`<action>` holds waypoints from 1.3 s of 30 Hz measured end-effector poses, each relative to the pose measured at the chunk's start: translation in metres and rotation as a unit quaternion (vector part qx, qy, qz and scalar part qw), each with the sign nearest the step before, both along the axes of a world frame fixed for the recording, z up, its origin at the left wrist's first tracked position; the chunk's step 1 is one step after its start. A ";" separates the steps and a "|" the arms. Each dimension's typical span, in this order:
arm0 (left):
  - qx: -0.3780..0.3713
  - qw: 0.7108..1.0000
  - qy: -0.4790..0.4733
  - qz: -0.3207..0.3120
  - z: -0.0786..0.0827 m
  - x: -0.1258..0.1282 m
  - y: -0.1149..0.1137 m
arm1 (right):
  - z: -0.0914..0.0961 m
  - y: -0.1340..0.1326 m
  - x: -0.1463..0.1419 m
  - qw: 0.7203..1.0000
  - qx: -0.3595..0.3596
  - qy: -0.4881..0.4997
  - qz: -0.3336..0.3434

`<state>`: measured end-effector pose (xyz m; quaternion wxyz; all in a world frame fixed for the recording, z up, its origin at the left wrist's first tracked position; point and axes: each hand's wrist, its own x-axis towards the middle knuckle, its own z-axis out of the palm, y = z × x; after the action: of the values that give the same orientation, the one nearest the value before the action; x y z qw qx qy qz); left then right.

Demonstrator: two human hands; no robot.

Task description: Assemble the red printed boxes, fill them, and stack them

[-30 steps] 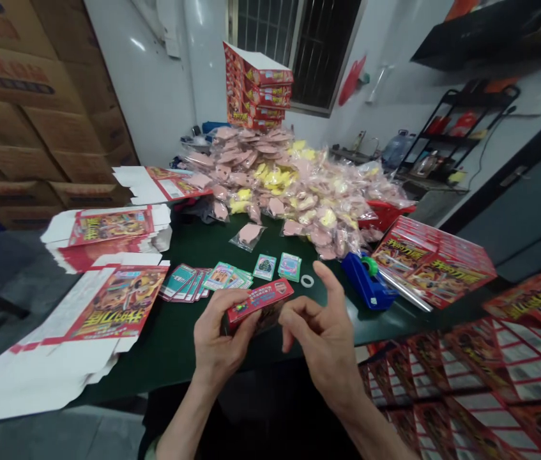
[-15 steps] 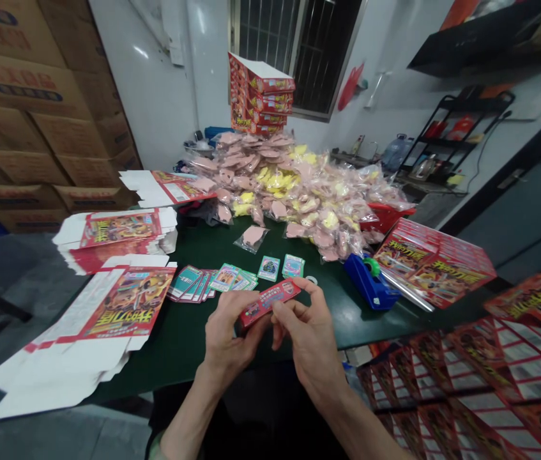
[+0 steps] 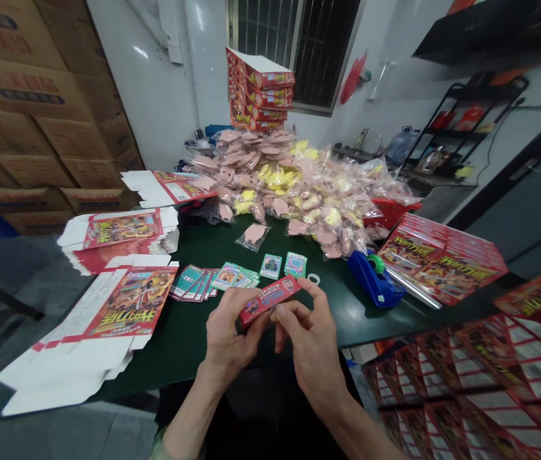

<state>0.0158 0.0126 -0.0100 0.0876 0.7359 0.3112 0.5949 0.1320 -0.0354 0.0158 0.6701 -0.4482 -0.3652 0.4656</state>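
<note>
Several stacks of flat cartons [image 3: 126, 306] and a heap of bagged pink and yellow pieces [image 3: 294, 191] crowd the green table [image 3: 188, 332], with closed red boxes [image 3: 442, 259] at right, contents hidden, then a tape dispenser [image 3: 374, 281] and fanned cards [image 3: 213, 280]. Over the near edge, the left hand [image 3: 227, 335] wraps one end of a small red box [image 3: 267, 299] while the right hand [image 3: 313, 345] pinches its top edge. Judged step: closing that box, which calls for a steady left hold; its contents are unseen.

A small packing workshop: stacked cardboard cartons [image 3: 35, 115] far left, flat printed boxes [image 3: 121, 306] and bagged toys [image 3: 299, 185] crowd the green desk [image 3: 188, 338].
</note>
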 end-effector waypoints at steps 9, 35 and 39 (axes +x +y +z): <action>-0.010 1.000 -0.008 0.024 -0.004 0.001 0.001 | 0.000 0.001 0.007 1.000 0.017 -0.003 -0.025; -0.014 0.987 0.146 -0.070 0.019 -0.007 0.007 | -0.039 0.027 0.020 0.991 -0.103 -0.071 0.046; 0.039 0.996 0.075 0.022 0.017 0.007 0.013 | -0.073 0.029 0.028 0.981 -0.077 -0.172 0.046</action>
<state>0.0228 0.0254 0.0074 0.0224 0.7744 0.3094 0.5514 0.1595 -0.0069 -0.0568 0.5385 -0.5543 -0.4584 0.4389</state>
